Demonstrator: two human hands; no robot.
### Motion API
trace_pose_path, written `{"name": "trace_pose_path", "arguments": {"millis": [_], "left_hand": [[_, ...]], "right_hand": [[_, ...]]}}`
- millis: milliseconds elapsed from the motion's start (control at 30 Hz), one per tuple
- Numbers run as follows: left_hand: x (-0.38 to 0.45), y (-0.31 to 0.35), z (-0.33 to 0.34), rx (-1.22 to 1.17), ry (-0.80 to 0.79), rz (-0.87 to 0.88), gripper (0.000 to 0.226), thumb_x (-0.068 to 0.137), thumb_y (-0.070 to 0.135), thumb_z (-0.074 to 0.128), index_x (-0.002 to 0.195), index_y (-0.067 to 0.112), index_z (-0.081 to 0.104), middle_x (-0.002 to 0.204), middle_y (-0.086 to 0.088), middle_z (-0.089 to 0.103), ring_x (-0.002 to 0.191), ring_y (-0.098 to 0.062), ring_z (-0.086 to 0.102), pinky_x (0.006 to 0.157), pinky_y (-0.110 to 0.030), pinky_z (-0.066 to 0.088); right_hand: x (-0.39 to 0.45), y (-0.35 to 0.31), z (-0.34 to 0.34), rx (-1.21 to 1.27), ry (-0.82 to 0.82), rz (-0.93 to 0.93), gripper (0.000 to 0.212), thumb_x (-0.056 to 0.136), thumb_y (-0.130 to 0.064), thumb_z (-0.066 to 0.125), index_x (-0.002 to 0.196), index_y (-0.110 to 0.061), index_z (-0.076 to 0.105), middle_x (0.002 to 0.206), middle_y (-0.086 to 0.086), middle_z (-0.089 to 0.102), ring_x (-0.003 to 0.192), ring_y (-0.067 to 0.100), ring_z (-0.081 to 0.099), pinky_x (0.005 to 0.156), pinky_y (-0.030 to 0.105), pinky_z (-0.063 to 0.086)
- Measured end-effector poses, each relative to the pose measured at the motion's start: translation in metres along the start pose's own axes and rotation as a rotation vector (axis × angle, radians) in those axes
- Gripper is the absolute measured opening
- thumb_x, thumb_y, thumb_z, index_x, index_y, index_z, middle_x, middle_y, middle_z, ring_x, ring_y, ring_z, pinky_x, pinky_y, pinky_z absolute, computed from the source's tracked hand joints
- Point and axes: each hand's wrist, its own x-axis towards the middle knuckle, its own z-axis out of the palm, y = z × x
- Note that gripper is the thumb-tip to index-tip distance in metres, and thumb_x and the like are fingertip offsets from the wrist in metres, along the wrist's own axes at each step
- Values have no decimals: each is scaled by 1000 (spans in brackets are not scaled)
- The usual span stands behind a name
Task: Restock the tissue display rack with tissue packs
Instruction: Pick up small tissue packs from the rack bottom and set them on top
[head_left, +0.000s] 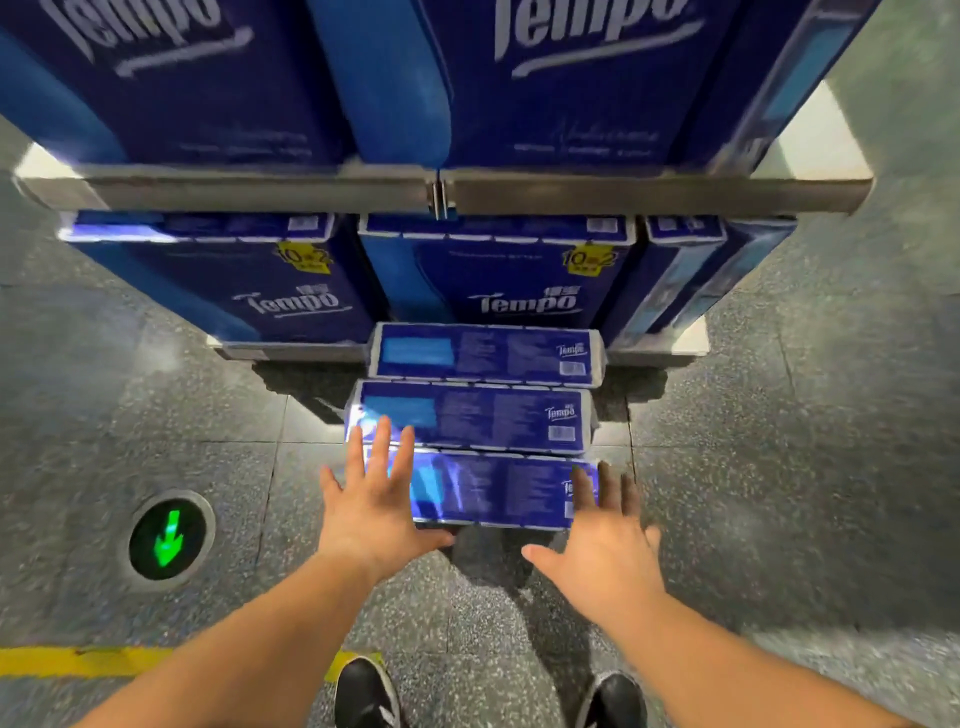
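Floor light, green arrow, lies far left, apart from work. Left hand spread wide, empty, fingers overlapping left end of nearest tissue pack. Pack lies flat on floor, long axis left-to-right, first of three in row leading toward display rack; lower shelf already holds upright packs. Right hand spread wide, empty, fingertips at pack's right end. Both hands about equally near; likely next move: two-handed grasp at pack ends.
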Motion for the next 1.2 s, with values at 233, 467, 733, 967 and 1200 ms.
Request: {"name": "trace_pose_path", "arguments": {"millis": [233, 467, 733, 967, 1200], "left_hand": [[35, -6, 65, 248, -105, 104, 141, 69, 90, 62, 160, 28, -27, 159, 5, -46, 151, -39, -34, 117, -75, -3], [36, -15, 81, 247, -80, 95, 135, 75, 82, 65, 161, 28, -23, 172, 2, -19, 158, -36, -13, 122, -63, 8], [53, -4, 77, 378, -51, 138, 119, 84, 69, 68, 164, 15, -3, 172, -12, -7, 157, -40, -18, 121, -66, -6], [37, -14, 96, 386, -11, 178, 109, 96, 42, 61, 161, 16, -22, 168, -7, 7, 156, -34, 5, 122, -63, -7], [18, -25, 60, 283, 56, 258, 101, 80, 36, 69, 154, 22, 3, 155, -2, 34, 142, -31, 36, 122, -62, 10]], "right_hand": [[60, 4, 48, -80, -110, -70, 117, 81, -78, 54, 160, -23, -12, 167, 5, -20, 153, 28, -19, 124, 56, 2], [69, 16, 64, -232, -52, -99, 131, 76, -71, 69, 158, -14, -16, 164, 8, 5, 151, 32, 9, 122, 51, 14], [79, 25, 83, -272, -16, -175, 107, 94, -43, 61, 156, -11, -19, 167, 12, -16, 155, 34, -11, 122, 53, -2], [69, 30, 95, -304, 52, -201, 107, 94, -30, 58, 149, -13, -33, 168, 9, -1, 153, 38, -1, 118, 56, -12], [50, 24, 58, -283, 44, -249, 123, 59, -37, 86, 159, -16, 17, 145, 7, 46, 135, 36, 43, 119, 60, 24]]}}
